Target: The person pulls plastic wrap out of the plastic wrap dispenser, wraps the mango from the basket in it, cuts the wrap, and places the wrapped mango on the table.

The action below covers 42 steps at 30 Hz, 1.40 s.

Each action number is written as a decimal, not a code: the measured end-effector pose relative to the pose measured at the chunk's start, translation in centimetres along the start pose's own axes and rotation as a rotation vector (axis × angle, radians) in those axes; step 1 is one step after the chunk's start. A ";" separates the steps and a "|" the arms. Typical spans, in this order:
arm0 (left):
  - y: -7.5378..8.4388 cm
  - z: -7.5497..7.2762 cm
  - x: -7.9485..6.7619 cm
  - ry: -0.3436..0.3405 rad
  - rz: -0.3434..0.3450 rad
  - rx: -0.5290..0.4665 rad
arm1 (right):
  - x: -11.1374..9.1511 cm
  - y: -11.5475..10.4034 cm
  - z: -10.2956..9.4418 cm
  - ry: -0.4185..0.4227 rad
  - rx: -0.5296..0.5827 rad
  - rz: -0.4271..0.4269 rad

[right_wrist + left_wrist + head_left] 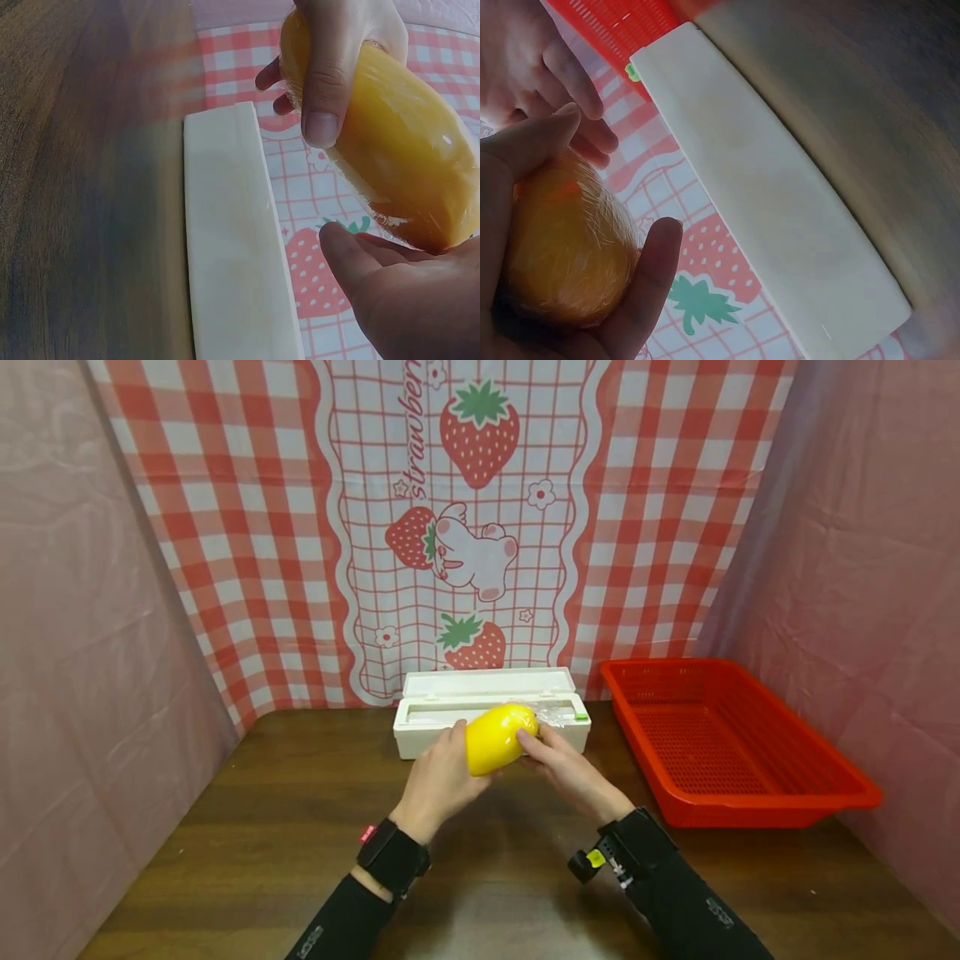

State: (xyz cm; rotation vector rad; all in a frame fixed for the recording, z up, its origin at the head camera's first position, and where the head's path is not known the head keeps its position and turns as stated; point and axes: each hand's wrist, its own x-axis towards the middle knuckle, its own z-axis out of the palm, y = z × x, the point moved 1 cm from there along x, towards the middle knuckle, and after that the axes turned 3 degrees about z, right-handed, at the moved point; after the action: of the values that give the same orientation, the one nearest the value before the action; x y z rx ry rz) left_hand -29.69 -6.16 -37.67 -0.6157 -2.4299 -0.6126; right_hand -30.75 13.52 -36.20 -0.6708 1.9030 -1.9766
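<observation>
A yellow fruit (491, 739), long and rounded like a mango, is wrapped in clear cling film and held up in front of a white box. My left hand (442, 777) grips one end, its thumb (328, 97) lying along the side in the right wrist view. At the other, pointed end, my right hand (570, 768) touches the fruit with fingers fairly straight in the right wrist view. The long white cling film box (420, 745) stands behind the hands, lid (487, 682) raised. Loose clear film (553, 713) shows near my right fingers, over the box.
A red plastic basket (667, 806) with a slotted floor stands on the right of the brown wooden table (247, 843). Behind the table hangs a red checked cloth (262, 527) with strawberries. Pink cloths (67, 652) close off both sides.
</observation>
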 end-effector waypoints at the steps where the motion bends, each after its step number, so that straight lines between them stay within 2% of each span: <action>1: 0.1 0.0 0.0 0.000 0.007 0.003 | 0.0 0.0 0.0 0.000 -0.003 -0.006; 13: 0.5 -0.1 -0.1 -0.031 0.074 0.064 | 0.2 0.0 -0.3 0.049 -0.030 0.010; 21: 0.5 -0.2 -0.1 -0.077 0.110 0.074 | 0.0 0.1 -0.6 0.048 -0.036 0.011; 34: 0.5 -0.6 -0.1 -0.126 0.133 0.109 | -0.3 0.0 -0.4 0.123 -0.154 -0.030; 42: 0.3 -0.8 -0.1 -0.156 0.130 0.124 | -0.3 0.2 -0.5 0.109 -0.227 -0.076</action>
State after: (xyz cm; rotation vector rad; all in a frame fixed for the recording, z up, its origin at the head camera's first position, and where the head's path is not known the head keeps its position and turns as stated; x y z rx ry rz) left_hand -29.16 -6.33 -37.06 -0.7877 -2.5245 -0.3707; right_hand -30.79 14.12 -36.39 -0.7168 2.2215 -1.8940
